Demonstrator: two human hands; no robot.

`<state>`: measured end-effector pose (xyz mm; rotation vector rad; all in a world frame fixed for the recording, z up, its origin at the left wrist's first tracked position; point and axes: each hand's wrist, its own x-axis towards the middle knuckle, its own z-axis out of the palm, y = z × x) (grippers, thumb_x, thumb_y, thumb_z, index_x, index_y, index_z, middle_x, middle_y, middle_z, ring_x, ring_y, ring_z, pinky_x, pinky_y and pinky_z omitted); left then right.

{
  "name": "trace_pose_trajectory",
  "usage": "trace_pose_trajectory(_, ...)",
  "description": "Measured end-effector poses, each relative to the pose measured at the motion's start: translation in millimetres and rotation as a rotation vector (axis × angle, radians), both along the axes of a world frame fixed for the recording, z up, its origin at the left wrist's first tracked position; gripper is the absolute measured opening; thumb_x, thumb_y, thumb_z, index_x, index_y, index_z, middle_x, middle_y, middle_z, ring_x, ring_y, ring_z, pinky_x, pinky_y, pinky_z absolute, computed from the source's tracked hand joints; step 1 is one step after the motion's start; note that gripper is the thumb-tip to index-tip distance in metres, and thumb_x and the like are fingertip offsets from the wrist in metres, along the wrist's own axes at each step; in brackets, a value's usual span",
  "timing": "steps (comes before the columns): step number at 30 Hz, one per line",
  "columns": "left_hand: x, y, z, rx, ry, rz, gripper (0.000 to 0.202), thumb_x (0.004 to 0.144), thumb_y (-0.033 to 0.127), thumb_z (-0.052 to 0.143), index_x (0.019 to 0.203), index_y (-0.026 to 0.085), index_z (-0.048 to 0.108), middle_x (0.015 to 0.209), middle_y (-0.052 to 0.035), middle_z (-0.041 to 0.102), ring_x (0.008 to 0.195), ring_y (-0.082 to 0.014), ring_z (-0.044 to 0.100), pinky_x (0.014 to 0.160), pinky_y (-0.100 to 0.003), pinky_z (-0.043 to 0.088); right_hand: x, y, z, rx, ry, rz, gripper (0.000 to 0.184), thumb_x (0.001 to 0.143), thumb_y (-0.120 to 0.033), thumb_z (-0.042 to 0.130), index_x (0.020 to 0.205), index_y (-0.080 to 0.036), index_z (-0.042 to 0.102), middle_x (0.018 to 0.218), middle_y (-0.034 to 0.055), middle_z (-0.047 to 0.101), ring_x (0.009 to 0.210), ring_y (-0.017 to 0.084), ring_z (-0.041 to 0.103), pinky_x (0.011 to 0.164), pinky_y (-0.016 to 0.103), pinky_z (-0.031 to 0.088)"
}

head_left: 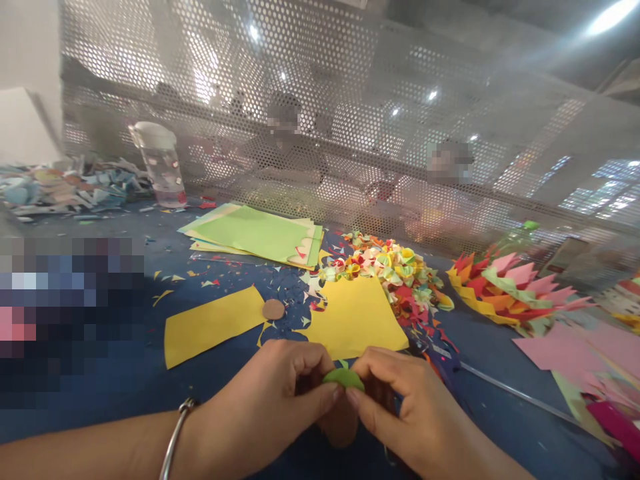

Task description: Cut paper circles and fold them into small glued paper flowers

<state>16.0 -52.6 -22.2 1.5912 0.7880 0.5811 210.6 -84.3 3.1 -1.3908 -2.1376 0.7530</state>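
Observation:
Both my hands meet at the bottom centre over a dark blue table (125, 393). My left hand (273, 400), with a metal bangle (176, 433) on its wrist, and my right hand (400, 407) pinch a small green paper piece (344, 378) between thumbs and fingertips. Fingers of both hands are curled closed around it. Just beyond them lie a yellow paper sheet (355, 313) and a yellow paper strip (213, 325), with a small brown disc (273, 309) between them.
A stack of green and yellow sheets (255, 233) lies behind. A heap of small folded paper flowers (390, 267) and a spiky paper garland (505, 290) sit right. Pink paper (575, 347), a plastic jar (163, 163), paper scraps (65, 187) and a perforated metal screen (350, 100) with people behind it.

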Motion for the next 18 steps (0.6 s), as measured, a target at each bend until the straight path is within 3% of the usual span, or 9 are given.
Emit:
trace_pose_trajectory(7, -3, 2, 5.5, 0.086, 0.073, -0.006, 0.014, 0.082, 0.017, 0.052, 0.073, 0.018, 0.062, 0.075, 0.0008, 0.075, 0.067, -0.0126, 0.065, 0.061, -0.020, 0.043, 1, -1, 4.2, -0.002, 0.009, -0.030, 0.016, 0.082, -0.017, 0.054, 0.066, -0.019, 0.054, 0.060, -0.0047, 0.047, 0.054, 0.011, 0.044, 0.050, 0.022, 0.035)
trace_pose_trajectory(13, 1, 1, 9.2, 0.158, 0.283, 0.086, 0.008, 0.070, 0.023, 0.060, 0.065, 0.018, 0.058, 0.057, 0.0066, 0.052, 0.053, -0.0090, 0.040, 0.046, -0.020, 0.028, -2, -2, 1.8, -0.022, 0.001, -0.032, 0.016, 0.079, -0.014, 0.054, 0.064, -0.019, 0.051, 0.060, -0.0056, 0.045, 0.053, 0.010, 0.043, 0.049, 0.021, 0.033)
trace_pose_trajectory(18, -3, 3, 13.8, 0.165, 0.325, 0.085, 0.005, 0.066, 0.020, 0.058, 0.063, 0.018, 0.054, 0.055, 0.0073, 0.048, 0.052, -0.0086, 0.038, 0.046, -0.020, 0.026, 0, -3, 2.2, -0.004, 0.004, -0.043, 0.018, 0.076, -0.011, 0.053, 0.063, -0.021, 0.044, 0.059, -0.0064, 0.042, 0.051, 0.009, 0.041, 0.047, 0.020, 0.031)
